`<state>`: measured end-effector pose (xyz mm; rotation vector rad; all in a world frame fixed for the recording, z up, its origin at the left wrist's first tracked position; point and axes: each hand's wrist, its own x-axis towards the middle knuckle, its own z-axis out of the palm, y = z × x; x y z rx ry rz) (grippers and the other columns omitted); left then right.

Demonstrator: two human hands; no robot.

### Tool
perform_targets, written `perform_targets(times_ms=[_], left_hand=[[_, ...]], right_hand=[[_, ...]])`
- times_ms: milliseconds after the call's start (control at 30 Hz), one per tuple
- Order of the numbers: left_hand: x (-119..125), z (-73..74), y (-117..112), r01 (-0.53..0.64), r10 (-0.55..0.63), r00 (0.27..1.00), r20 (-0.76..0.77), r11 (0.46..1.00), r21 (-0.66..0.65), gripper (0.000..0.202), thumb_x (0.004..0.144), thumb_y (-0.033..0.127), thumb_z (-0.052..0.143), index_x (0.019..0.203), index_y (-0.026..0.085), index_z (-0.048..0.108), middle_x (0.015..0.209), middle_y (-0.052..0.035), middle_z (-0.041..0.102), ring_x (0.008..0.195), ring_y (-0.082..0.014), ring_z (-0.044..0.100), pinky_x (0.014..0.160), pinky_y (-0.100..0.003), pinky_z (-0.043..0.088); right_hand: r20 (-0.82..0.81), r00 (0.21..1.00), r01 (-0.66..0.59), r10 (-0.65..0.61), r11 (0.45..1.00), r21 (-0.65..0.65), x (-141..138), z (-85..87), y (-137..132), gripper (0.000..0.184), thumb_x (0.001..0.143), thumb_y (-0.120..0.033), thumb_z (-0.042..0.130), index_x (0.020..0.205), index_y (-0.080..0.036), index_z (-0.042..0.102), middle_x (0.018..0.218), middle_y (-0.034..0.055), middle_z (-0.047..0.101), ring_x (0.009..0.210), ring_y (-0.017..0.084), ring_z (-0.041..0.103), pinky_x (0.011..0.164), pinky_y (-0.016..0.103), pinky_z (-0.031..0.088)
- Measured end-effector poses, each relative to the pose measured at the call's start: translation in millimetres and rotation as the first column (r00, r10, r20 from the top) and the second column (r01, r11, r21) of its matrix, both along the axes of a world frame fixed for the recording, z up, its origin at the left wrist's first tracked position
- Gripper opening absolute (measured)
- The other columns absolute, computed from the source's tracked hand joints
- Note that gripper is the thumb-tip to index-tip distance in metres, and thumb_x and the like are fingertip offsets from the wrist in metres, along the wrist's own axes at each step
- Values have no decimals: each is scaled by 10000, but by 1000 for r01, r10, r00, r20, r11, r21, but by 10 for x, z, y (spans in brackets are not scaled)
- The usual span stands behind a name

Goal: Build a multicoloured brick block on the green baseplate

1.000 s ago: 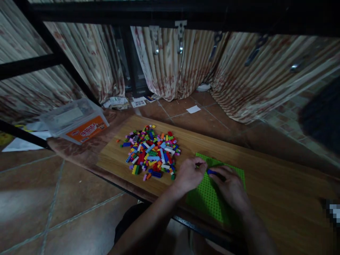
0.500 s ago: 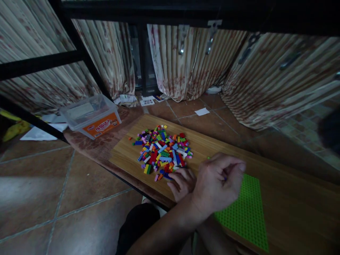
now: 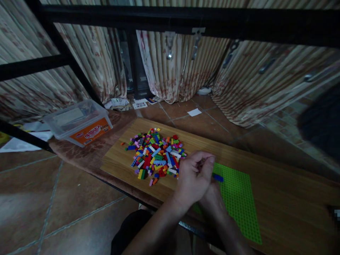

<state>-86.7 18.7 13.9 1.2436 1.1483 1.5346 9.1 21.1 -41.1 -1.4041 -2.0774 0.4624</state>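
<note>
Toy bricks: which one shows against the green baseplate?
The dark blue brick, beside the partly hidden right hand; every other visible brick lies in or around the mixed pile on the wooden board.

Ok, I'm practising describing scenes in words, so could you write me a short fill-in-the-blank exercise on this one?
1. The baseplate is ____ in colour.
2. In the picture, the pile of loose bricks lies to the ____ of the baseplate.
3. Next to the right hand, a ____ brick shows against the baseplate.
4. The label on the plastic box is mainly ____.

Missing words: green; left; blue; orange.
</note>
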Motion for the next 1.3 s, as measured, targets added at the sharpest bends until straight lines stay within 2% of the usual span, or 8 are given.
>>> perform_targets(times_ms=[67,133,200,333,533,700,867,1300], left_hand=[[-37,-48,48,10,-10,1000,-14,1000,-21,209,886,294,529,916,143,670,777,-22,648,688,-102,582,628,-202,463],[-52,-128,102,32,-37,996,-86,997,-64,209,881,291,534,959,149,666,819,-27,664,714,-110,596,643,-205,471],[-23,-232,147,71,-93,974,-204,991,-114,216,881,272,524,1001,157,662,876,-37,680,764,-123,617,681,-218,486],[153,-416,177,113,-190,863,-468,976,-188,229,874,224,507,1034,190,667,976,-42,686,865,-149,635,753,-247,503],[410,-558,204,187,-258,701,-665,966,-177,280,869,146,467,1074,195,652,1065,-54,657,968,-163,619,887,-285,491],[484,-666,238,199,-263,611,-747,964,-176,267,879,165,461,1070,220,640,1052,-39,648,974,-164,615,904,-293,486],[488,-680,244,204,-266,585,-766,963,-178,273,870,160,471,1084,222,629,1074,-33,641,992,-164,606,908,-286,485],[490,-664,232,244,-278,535,-798,955,-169,315,881,153,447,1138,206,621,1093,-53,635,1017,-175,582,941,-319,472]], right_hand=[[-117,989,83,-88,995,-54,377,16,7,362,900,-427,439,1107,-191,621,1007,89,695,926,213,662,799,351,535],[-225,929,265,-293,953,-147,753,32,43,335,838,-464,544,1017,-203,653,988,84,713,886,226,671,798,375,534],[-222,894,342,-388,914,-220,1069,17,90,295,795,-455,595,931,-207,681,938,74,725,871,236,673,812,393,523],[-138,930,289,-341,910,-298,1378,-102,144,223,783,-382,599,888,-218,708,914,55,724,856,230,662,822,396,497],[-132,976,131,-174,949,-286,1317,-198,186,174,821,-299,560,843,-221,714,881,48,672,849,200,623,815,364,477],[-134,971,162,-198,957,-240,1337,-182,181,165,834,-271,565,893,-218,710,937,60,631,890,196,606,842,365,469],[-118,986,81,-119,955,-286,1366,-149,120,189,775,-249,647,955,-232,699,972,45,619,901,190,594,825,350,470],[-89,984,130,-152,969,-210,1258,-117,166,144,813,-214,614,912,-234,718,887,43,646,850,191,595,804,354,468]])
